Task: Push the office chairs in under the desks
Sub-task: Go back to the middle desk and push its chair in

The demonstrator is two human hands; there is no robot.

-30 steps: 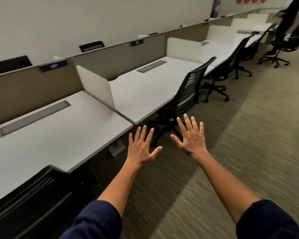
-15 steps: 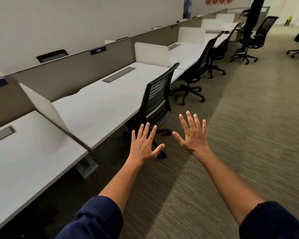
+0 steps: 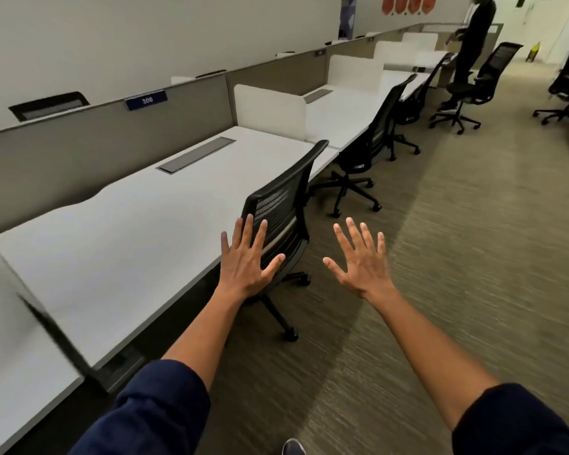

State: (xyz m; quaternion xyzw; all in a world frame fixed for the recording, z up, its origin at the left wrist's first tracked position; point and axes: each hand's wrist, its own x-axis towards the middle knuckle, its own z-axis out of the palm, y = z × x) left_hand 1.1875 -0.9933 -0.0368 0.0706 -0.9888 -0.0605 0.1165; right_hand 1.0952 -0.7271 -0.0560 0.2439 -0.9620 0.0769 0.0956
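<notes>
Hands spread empty, left hand (image 3: 247, 261) overlapping nearest chair (image 3: 284, 205).

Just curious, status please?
Left hand and right hand open, empty. Nearest black mesh office chair partly under white desk. Nothing blocking.

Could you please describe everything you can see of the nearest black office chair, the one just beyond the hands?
The nearest chair is black, with a perforated mesh back in a plastic frame and a star base on castors resting on the carpet. It stands upright, angled, its back above the desk edge. The left hand overlaps it; contact is unclear.
</notes>
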